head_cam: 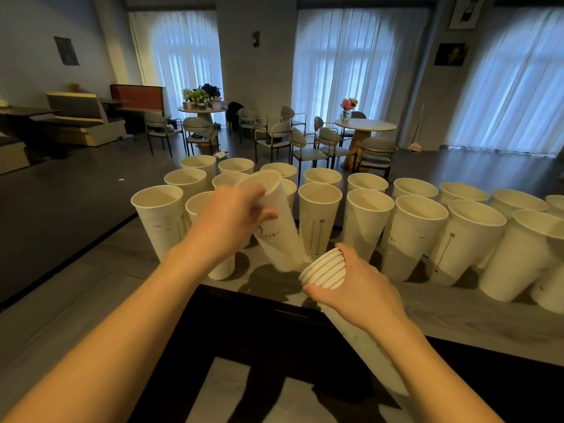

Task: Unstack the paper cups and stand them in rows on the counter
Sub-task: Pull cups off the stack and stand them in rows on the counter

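My left hand (pixel 232 219) grips a single tall white paper cup (pixel 279 236) near its rim, tilted, its base just above the counter (pixel 457 319) in the front row. My right hand (pixel 363 288) wraps around a stack of nested cups (pixel 323 270) held at an angle, rims pointing up and left, the stack's lower part running under my wrist. Several white cups stand upright in three rows across the counter, for example one (pixel 319 218) right of the held cup and one (pixel 158 218) at the far left.
The rows of cups stretch to the right edge of view (pixel 518 254). A dark gap and lower surface (pixel 259 346) lie under my arms. Beyond the counter are round tables (pixel 364 125) with chairs and flowers, and curtained windows.
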Available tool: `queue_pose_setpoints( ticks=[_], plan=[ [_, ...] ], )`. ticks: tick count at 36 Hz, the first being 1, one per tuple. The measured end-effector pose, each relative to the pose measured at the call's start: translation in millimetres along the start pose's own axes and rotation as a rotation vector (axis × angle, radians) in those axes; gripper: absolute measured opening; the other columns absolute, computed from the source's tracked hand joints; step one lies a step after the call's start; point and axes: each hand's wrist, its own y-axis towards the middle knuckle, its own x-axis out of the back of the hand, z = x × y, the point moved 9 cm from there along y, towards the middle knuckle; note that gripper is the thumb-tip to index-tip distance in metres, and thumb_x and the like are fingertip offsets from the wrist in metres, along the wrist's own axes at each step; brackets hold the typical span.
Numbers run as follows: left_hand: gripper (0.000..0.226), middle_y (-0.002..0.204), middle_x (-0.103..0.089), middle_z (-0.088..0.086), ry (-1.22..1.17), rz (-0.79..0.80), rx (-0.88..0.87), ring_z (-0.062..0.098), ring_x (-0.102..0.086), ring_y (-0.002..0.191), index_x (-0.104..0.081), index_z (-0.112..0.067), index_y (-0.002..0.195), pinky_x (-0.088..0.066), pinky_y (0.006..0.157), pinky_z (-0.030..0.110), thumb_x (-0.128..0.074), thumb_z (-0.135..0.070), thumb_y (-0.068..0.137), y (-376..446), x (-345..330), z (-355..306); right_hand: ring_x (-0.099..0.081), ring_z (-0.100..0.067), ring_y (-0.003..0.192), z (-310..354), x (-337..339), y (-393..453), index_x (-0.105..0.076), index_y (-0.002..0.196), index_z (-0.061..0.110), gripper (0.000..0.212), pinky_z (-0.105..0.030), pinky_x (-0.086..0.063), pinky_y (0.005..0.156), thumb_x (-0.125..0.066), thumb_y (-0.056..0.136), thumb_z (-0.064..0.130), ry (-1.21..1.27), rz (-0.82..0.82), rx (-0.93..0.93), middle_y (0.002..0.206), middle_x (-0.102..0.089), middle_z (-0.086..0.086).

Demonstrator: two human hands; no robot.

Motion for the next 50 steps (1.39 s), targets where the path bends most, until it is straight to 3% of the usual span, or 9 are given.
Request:
queue_pose_setpoints(
  ticks=[11,19,25,31,36,40,43,47,50],
  plan=[
    [0.027,0.11,-0.068,0.008,0.444,0.225,-0.128,0.026,-0.062,0.103,-0.062,-0.015,0.113,-0.046,0.082,0.032,-0.062,-0.032,0.092,5.6,-55.3,8.5,-0.047,-0.018,0.127,3.0,6.7,-3.3,-0.02,0.151,0.042,0.102,-0.044,-0.048,0.1,-0.069,0.067,0.076,0.081,0.015,0.006,0.143,-0.046,0.01],
    [0.045,0.115,-0.068,0.007,0.307,0.224,-0.138,0.025,-0.063,0.107,-0.061,-0.016,0.123,-0.052,0.087,0.037,-0.072,-0.035,0.084,6.7,-50.5,16.4,-0.046,-0.017,0.127,6.1,6.0,-4.1,-0.02,0.151,0.043,0.103,-0.043,-0.047,0.1,-0.069,0.067,0.075,0.13,0.022,0.016,0.144,-0.045,0.011],
    [0.033,0.107,-0.069,-0.004,0.012,-0.072,-0.215,0.011,-0.063,0.098,-0.062,-0.019,0.119,-0.054,0.084,0.031,-0.057,-0.035,0.09,-2.0,-17.1,-20.9,-0.046,-0.015,0.122,11.2,9.2,-4.5,-0.018,0.152,0.041,0.104,-0.042,-0.048,0.097,-0.072,0.069,0.072,0.156,0.025,0.035,0.142,-0.046,0.011],
    [0.027,0.104,-0.068,-0.006,-0.342,0.492,-0.04,0.006,-0.061,0.094,-0.065,-0.021,0.115,-0.05,0.088,0.031,-0.044,-0.031,0.102,-20.5,-77.2,-50.0,-0.057,-0.002,0.095,12.8,19.1,-9.0,-0.034,0.136,0.041,0.088,-0.037,-0.054,0.084,-0.077,0.064,0.069,0.228,-0.047,0.071,0.105,-0.055,0.026],
    [0.033,0.083,-0.066,0.007,-0.561,0.655,0.06,0.012,-0.057,0.075,-0.07,-0.009,0.092,-0.048,0.081,0.038,-0.045,-0.028,0.103,-32.5,-95.7,-58.2,-0.06,-0.004,0.094,8.3,25.4,-14.0,-0.034,0.121,0.046,0.08,-0.039,-0.057,0.081,-0.072,0.058,0.077,0.208,-0.088,0.09,0.103,-0.059,0.021],
    [0.023,0.074,-0.068,-0.003,-0.623,0.606,0.106,0.003,-0.057,0.066,-0.075,-0.011,0.09,-0.046,0.07,0.021,-0.056,-0.024,0.098,-35.7,-95.8,-63.3,-0.059,-0.004,0.092,3.0,30.4,-23.4,-0.034,0.119,0.044,0.076,-0.037,-0.057,0.076,-0.072,0.061,0.076,0.145,-0.12,0.129,0.105,-0.058,0.019],
    [0.004,0.076,-0.072,-0.005,-0.627,0.478,0.178,0.004,-0.062,0.069,-0.076,-0.018,0.086,-0.049,0.074,0.028,-0.073,-0.021,0.085,-30.3,-89.9,-55.2,-0.059,-0.008,0.097,-4.3,33.8,-30.1,-0.035,0.135,0.039,0.09,-0.039,-0.056,0.075,-0.069,0.061,0.077,0.073,-0.157,0.144,0.116,-0.056,0.018],
    [0.013,0.087,-0.071,-0.009,-0.561,0.269,0.187,0.003,-0.065,0.081,-0.071,-0.022,0.102,-0.052,0.074,0.026,-0.068,-0.023,0.089,-19.9,-62.3,-56.8,-0.058,-0.008,0.093,-23.4,40.0,-37.0,-0.038,0.122,0.039,0.078,-0.04,-0.055,0.074,-0.069,0.061,0.077,0.052,-0.165,0.115,0.111,-0.056,0.017],
    [0.006,0.08,-0.063,-0.013,-0.389,0.053,0.073,-0.002,-0.057,0.073,-0.066,-0.026,0.098,-0.041,0.06,0.018,-0.063,-0.028,0.092,-13.8,-31.5,-66.8,-0.058,-0.015,0.106,-44.4,45.2,-41.3,-0.036,0.135,0.034,0.089,-0.042,-0.053,0.083,-0.069,0.064,0.076,0.015,-0.151,0.04,0.124,-0.056,0.012]
  ],
)
